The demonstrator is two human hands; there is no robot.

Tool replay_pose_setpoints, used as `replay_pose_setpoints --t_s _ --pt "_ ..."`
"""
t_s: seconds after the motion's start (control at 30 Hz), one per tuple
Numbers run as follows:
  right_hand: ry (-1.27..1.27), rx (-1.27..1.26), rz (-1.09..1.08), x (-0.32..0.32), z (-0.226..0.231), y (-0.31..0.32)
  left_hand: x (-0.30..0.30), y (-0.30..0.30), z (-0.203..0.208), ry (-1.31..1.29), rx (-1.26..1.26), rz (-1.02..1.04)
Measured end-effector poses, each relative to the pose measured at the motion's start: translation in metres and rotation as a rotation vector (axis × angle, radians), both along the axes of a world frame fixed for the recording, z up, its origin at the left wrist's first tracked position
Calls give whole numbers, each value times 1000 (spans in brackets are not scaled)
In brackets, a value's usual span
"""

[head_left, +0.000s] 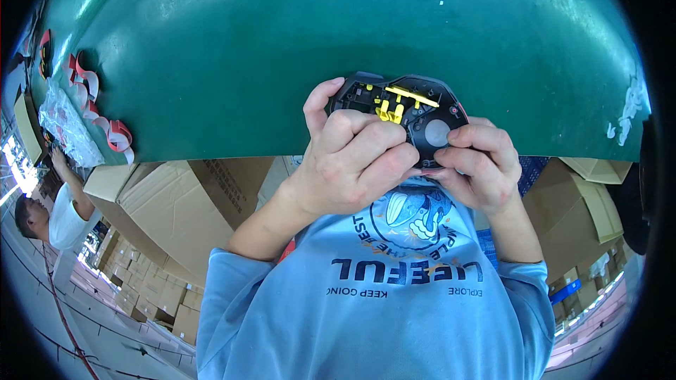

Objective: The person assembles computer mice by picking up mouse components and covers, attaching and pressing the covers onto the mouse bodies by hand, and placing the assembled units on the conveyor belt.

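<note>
Both my hands hold one black plastic housing [415,102] with yellow inner parts and a round grey disc, just over the near edge of the green table [282,49]. My left hand [348,162] wraps the housing's left side, its thumb raised along the edge and its fingers curled over the yellow parts. On the right, my right hand [479,165] grips the lower edge, fingertips beside the grey disc. The underside of the housing is hidden by my fingers.
Several red and white curved parts [98,109] and a clear plastic bag [63,127] lie at the table's far left. Cardboard boxes [176,204] stand under the table on both sides. Another person in a white shirt [60,222] is at the left edge.
</note>
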State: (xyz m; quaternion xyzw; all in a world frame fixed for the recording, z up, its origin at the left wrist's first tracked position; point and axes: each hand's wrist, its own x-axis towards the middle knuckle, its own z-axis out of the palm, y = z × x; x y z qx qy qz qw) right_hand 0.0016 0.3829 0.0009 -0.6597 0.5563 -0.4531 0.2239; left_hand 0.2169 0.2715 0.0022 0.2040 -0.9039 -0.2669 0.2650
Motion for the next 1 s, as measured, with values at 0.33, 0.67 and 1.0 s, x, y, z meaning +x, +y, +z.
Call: replay_pose_setpoints --t_s 0.33,0.67,1.0 --pt "-26 -36 -110 3 -6 -2 -11 -7 9 9 5 1" --pt "-28 17 57 -16 9 -15 -11 -13 10 20 102 -208" --pt "15 59 70 -21 19 -24 -19 -13 16 80 183 -152"
